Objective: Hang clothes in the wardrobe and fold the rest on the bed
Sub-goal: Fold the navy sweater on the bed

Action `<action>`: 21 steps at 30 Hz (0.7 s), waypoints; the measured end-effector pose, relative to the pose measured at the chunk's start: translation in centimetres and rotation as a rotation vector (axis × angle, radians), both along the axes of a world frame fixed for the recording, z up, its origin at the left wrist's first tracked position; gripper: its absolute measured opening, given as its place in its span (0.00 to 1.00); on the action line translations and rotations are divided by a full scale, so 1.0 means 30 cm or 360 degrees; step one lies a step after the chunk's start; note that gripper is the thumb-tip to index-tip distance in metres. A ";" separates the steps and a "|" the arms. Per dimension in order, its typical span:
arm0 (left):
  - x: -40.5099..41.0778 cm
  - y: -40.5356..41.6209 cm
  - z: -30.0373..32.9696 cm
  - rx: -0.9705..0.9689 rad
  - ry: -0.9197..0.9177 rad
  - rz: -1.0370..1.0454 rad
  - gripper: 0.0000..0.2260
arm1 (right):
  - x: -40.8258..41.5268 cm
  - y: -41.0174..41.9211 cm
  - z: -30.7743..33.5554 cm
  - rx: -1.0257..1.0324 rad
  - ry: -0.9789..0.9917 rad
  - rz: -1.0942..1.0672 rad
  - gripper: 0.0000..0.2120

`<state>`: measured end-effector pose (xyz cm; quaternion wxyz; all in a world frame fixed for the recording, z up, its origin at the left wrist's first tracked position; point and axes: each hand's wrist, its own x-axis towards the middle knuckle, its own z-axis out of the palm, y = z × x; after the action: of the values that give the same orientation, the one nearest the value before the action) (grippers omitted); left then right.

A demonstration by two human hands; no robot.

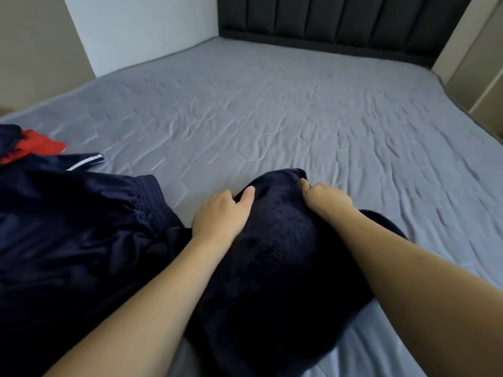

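— Navy fleece [277, 257], soft and fuzzy, lies bunched on the bed [272, 110] right in front of me, near its close edge.

— Where are your hands on it?

— Both at its far end. My left hand [220, 213] grips the left side of that edge: the thumb lies on top of the fabric and the other fingers go under it, out of sight. My right hand [325, 195] is curled into a pinch on the right corner of the same edge. The two hands are apart, with a hump of fleece between them.

— Is the cloth lifted?

— The far edge looks raised a little off the sheet, but I cannot tell how much. The rest sags under my forearms and touches the bed.

— Anything else on the bed?

— To my left, a shiny navy garment [76, 227] with a gathered waistband, spread out and touching the fleece by my left wrist. Beyond it, at the left border, a red piece [38, 146] and a dark bit with white stripes [87, 161].

— And the bed itself?

— Grey-blue sheet, wrinkled. A dark padded headboard [340, 20] stands at the far end, with a white wall [141, 31] on its left.
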<state>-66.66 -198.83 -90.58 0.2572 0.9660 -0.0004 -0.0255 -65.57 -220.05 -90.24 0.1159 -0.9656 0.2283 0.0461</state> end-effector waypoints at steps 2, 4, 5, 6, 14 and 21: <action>-0.033 -0.009 0.006 0.0073 -0.0232 -0.0035 0.25 | 0.005 -0.002 -0.014 0.0014 -0.0004 -0.0021 0.32; -0.096 -0.011 0.052 0.0331 -0.0502 -0.0185 0.20 | -0.006 -0.003 -0.007 0.0103 -0.0003 -0.0059 0.33; -0.146 -0.002 0.076 0.0454 -0.0616 -0.0254 0.20 | -0.014 -0.001 0.003 0.0172 0.0004 -0.0064 0.33; -0.213 0.015 0.091 0.0524 -0.0695 -0.0308 0.22 | -0.030 0.002 0.017 0.0271 0.0009 -0.0065 0.34; -0.485 0.233 0.115 -0.0246 -0.0041 0.0601 0.37 | -0.279 -0.060 0.218 0.1859 0.0248 -0.0081 0.35; -0.385 0.062 0.205 -0.0999 0.0340 0.0346 0.27 | -0.567 -0.247 0.320 0.1643 0.0087 -0.0399 0.35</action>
<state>-78.21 -196.98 -84.44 0.5415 0.8262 0.1215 -0.0976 -82.58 -227.45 -80.62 0.5746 -0.7467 0.2927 0.1634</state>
